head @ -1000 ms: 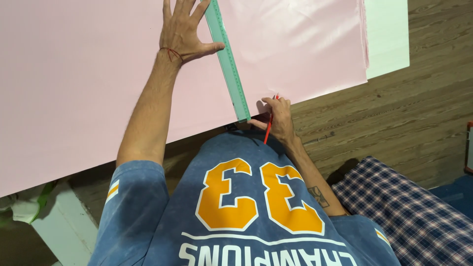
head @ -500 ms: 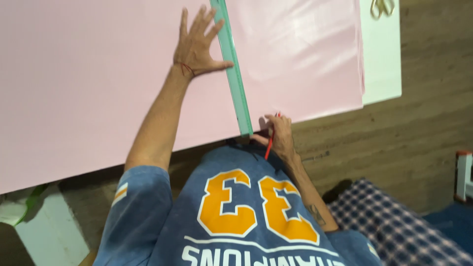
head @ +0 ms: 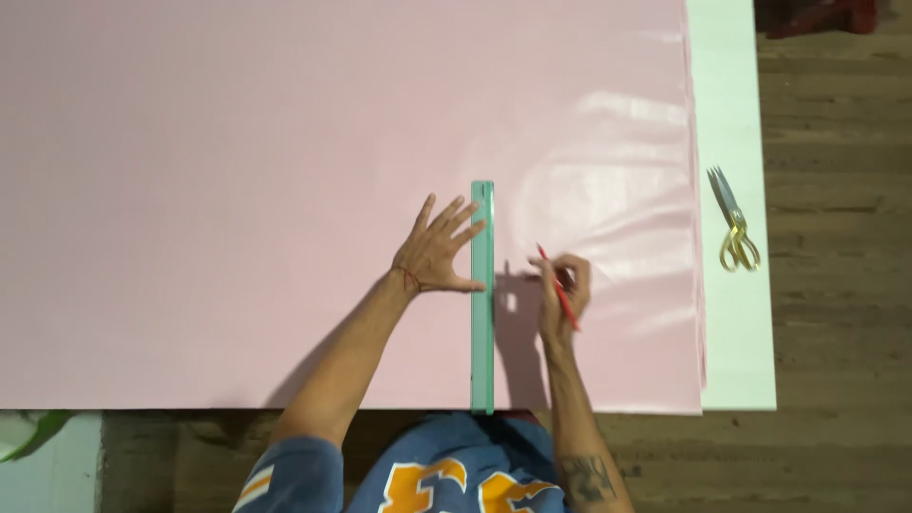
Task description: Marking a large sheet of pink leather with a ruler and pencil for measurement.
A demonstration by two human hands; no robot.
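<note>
A large pink sheet (head: 237, 190) covers most of a white table (head: 736, 351). A long green ruler (head: 483, 313) lies on the sheet, running from its near edge away from me. My left hand (head: 435, 252) presses flat on the sheet with fingers spread, thumb against the ruler's left side. My right hand (head: 560, 290) sits just right of the ruler and holds a red pencil (head: 556, 283), its tip pointing up and left toward the sheet.
Gold-handled scissors (head: 733, 228) lie on the bare white strip of table at the right. Wooden floor (head: 836, 285) lies beyond the table's right edge. A pale object with green (head: 33, 442) sits at the lower left.
The view has swung so the table now appears square and farther off. My right hand has moved from the sheet's near edge up along the ruler. The scissors have come into view.
</note>
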